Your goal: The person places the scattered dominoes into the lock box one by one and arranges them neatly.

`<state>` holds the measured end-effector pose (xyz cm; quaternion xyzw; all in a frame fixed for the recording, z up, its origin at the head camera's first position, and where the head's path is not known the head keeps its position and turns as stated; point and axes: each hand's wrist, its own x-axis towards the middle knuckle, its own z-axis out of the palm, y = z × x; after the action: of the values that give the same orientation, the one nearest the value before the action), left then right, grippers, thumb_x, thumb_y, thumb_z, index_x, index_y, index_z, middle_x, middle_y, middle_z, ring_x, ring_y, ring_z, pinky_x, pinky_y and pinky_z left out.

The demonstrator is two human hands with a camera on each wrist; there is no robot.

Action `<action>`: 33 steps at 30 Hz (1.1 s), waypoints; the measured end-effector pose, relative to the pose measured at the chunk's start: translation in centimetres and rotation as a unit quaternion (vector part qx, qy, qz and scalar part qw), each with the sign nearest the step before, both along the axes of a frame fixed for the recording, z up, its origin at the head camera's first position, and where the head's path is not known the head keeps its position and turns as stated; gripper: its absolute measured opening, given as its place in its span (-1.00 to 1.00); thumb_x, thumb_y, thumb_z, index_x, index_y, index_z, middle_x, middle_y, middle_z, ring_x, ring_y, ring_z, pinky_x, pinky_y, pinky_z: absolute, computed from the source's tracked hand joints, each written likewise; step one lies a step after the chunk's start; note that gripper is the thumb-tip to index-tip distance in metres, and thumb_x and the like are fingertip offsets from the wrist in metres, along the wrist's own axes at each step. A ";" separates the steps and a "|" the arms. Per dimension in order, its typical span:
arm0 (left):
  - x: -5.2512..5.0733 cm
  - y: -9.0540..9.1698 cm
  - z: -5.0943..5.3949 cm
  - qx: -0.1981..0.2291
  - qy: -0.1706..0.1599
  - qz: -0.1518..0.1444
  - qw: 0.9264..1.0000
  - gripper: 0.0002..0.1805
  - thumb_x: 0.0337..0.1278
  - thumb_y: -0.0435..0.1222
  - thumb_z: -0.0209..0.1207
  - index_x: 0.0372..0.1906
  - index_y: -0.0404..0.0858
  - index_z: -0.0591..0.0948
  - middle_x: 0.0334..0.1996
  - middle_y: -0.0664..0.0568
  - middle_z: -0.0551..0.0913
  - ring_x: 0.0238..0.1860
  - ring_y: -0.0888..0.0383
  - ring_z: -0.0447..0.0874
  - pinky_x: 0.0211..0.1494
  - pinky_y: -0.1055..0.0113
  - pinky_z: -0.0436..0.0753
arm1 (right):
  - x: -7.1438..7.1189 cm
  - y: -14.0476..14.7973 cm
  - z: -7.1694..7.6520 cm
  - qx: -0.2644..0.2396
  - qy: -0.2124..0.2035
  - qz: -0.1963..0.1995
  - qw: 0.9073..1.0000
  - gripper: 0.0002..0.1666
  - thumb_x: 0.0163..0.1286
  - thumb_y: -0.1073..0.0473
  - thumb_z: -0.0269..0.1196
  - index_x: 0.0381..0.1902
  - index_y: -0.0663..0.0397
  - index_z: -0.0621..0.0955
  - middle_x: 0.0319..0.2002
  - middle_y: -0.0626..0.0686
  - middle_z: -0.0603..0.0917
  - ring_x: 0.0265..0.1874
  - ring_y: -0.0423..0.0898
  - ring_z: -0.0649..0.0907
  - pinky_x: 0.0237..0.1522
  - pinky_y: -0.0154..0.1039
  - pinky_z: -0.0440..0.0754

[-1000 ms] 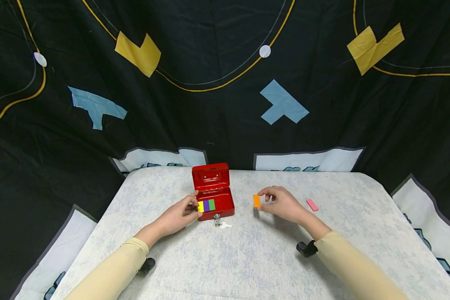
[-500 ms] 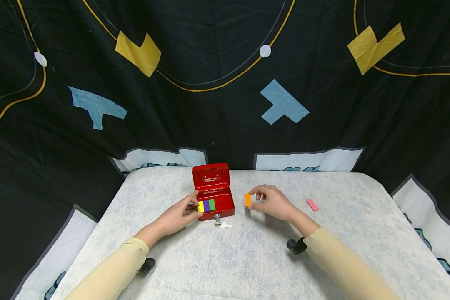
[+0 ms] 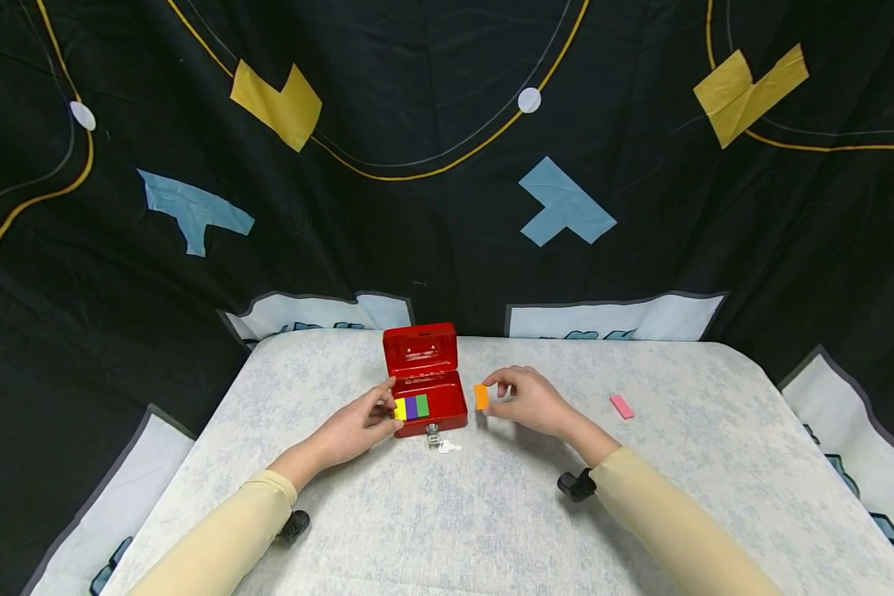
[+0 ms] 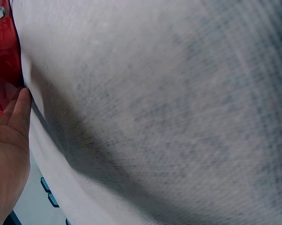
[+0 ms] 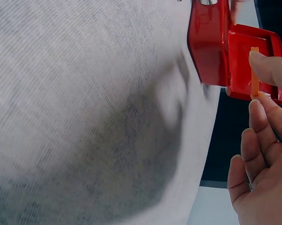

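A small red metal cash box (image 3: 447, 396) stands with its lid (image 3: 420, 351) raised. Inside, at its left, yellow (image 3: 400, 410), purple (image 3: 411, 408) and green (image 3: 422, 406) blocks lie side by side. My left hand (image 3: 353, 428) holds the box by its left end, thumb at the front corner and a finger near the back. Just right of the box, my right hand (image 3: 527, 402) pinches a flat orange block (image 3: 481, 397) upright between thumb and fingertips. The right wrist view shows this orange block (image 5: 255, 75) edge-on.
A pink block (image 3: 622, 406) lies on the pale cloth-covered table (image 3: 454, 521) at the right. A padlock (image 3: 433, 435) is at the box's front, with keys (image 3: 449, 446) beside it. Black cloth (image 3: 417, 248) hangs behind the table.
My right hand has carried the orange block leftward, closer to the box. My left hand stays at the box's left end, and the pink block lies where it was.
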<state>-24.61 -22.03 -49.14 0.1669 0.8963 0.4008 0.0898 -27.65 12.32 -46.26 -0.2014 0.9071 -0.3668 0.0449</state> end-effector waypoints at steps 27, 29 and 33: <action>0.0 0.0 0.0 0.002 -0.004 -0.001 1.000 -0.65 0.40 -0.09 0.28 0.03 -0.19 0.45 0.62 0.05 0.07 0.27 0.03 0.58 0.32 0.14 0.56 | -1.5 -3.8 -0.5 0.007 0.001 0.017 1.000 -0.57 0.25 0.01 0.49 0.06 -0.11 0.68 -0.31 -0.10 0.58 -0.25 -0.09 0.51 -0.29 -0.19 0.52; 0.0 0.0 0.0 0.002 -0.005 -0.001 1.000 -0.65 0.39 -0.09 0.28 0.03 -0.18 0.45 0.62 0.05 0.07 0.26 0.03 0.59 0.32 0.14 0.57 | -1.6 -4.0 -0.6 0.008 0.000 0.016 1.000 -0.56 0.25 -0.01 0.49 0.08 -0.12 0.68 -0.32 -0.10 0.57 -0.25 -0.09 0.51 -0.31 -0.20 0.51; -0.1 0.0 0.0 0.000 -0.007 0.000 1.000 -0.65 0.39 -0.08 0.29 0.03 -0.17 0.45 0.62 0.07 0.07 0.26 0.04 0.59 0.31 0.15 0.57 | -1.6 -4.5 -0.5 0.002 -0.009 0.013 1.000 -0.52 0.24 -0.02 0.51 0.11 -0.12 0.68 -0.33 -0.08 0.57 -0.22 -0.08 0.51 -0.37 -0.20 0.51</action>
<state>-24.67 -22.07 -49.18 0.1639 0.8959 0.4017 0.0955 -29.27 7.85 -46.72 -0.2097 0.9048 -0.3660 0.0588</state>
